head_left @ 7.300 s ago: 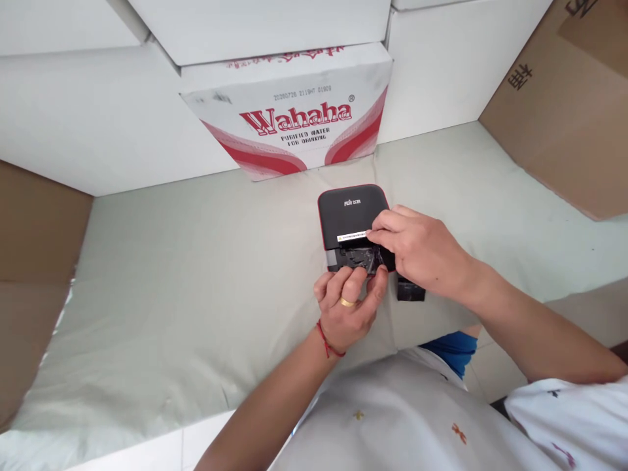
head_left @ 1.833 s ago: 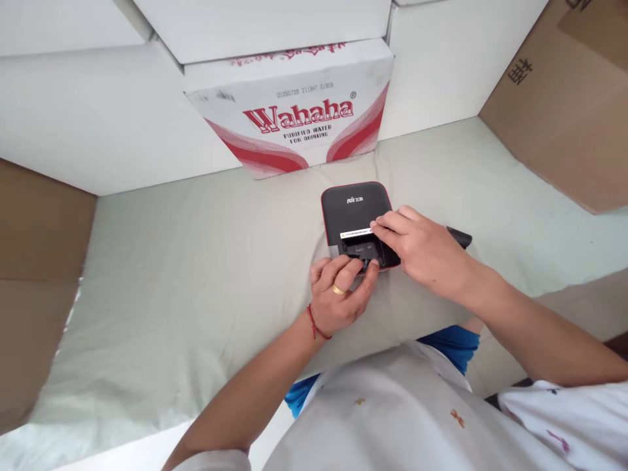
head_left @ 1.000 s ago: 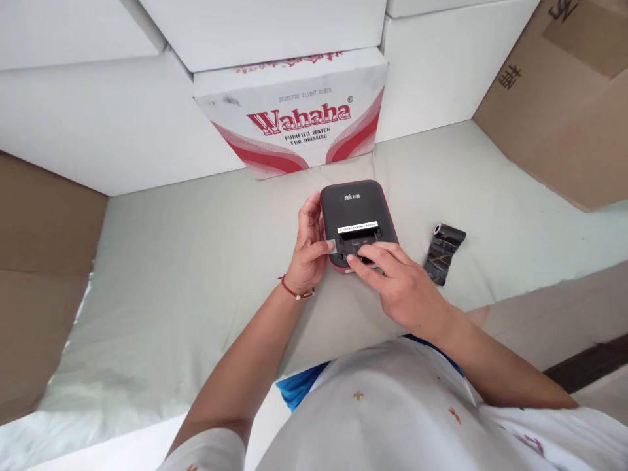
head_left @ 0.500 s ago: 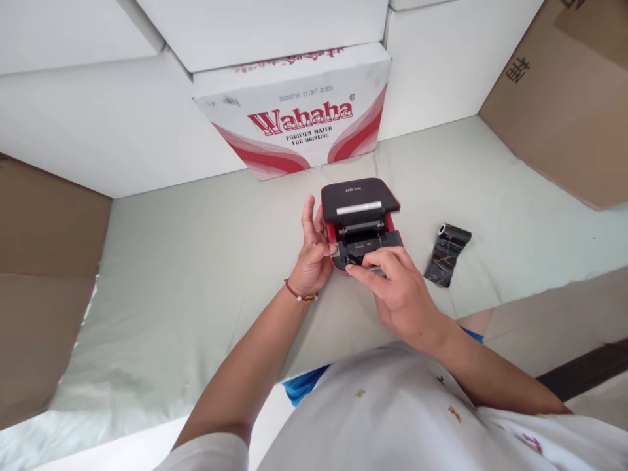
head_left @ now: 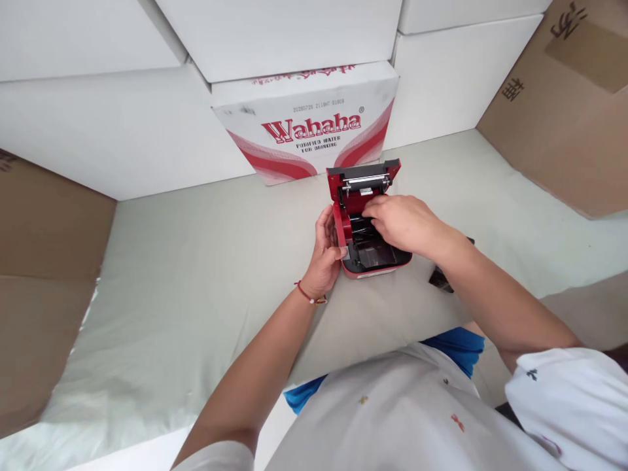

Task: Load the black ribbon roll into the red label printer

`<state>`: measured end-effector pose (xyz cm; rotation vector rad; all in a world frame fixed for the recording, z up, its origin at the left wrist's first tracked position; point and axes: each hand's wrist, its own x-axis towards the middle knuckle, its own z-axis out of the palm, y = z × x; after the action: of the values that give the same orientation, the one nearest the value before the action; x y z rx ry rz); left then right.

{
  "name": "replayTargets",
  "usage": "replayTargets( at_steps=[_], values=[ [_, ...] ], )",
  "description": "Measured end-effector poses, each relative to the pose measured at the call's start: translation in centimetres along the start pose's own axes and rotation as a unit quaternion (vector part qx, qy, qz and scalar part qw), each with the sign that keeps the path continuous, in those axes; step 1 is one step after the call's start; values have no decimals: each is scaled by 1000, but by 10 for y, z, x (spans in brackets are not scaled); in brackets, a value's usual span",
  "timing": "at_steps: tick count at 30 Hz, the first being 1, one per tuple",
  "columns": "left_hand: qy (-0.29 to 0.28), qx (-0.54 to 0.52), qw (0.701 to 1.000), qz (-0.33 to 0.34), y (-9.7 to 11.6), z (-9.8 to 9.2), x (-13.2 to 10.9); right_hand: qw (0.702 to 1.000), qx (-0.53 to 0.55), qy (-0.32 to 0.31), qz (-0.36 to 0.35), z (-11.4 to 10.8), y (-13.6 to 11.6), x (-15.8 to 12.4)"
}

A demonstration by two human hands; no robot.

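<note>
A small red and black label printer (head_left: 373, 258) rests on the cloth with its lid (head_left: 363, 175) raised steeply. A silvery bar and a dark roller show on the lid's inner side. Dark shiny film lies in the open bay. My left hand (head_left: 324, 255) grips the printer's left side, thumb on a grey tab at the front left corner. My right hand (head_left: 400, 221) reaches into the bay from the right, fingers bent together below the lid; what they hold, if anything, is hidden. A black marbled film strip (head_left: 440, 280) lies to the right, mostly covered by my right forearm.
A Wahaha water carton (head_left: 314, 131) stands right behind the printer, before stacked white boxes (head_left: 294, 33). Brown cardboard boxes flank the cloth-covered surface (head_left: 196, 275), one at left (head_left: 49, 281) and one at right (head_left: 554, 131).
The lid has swung from partly raised to steeply upright. My right hand has moved from the printer's front edge up and back into its bay. My left hand keeps its grip.
</note>
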<state>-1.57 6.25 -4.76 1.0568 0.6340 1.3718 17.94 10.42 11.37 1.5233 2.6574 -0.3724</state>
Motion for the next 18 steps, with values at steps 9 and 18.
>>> replayTargets(
  at_steps=[9, 18],
  values=[
    [9, -8, 1000, -17, 2, 0, -1, 991, -91, -69, 72, -5, -36, 27],
    [-1, -2, 1000, -11, 5, 0, 0, 977, 179, 113, 41, -43, 37, -85]
  ],
)
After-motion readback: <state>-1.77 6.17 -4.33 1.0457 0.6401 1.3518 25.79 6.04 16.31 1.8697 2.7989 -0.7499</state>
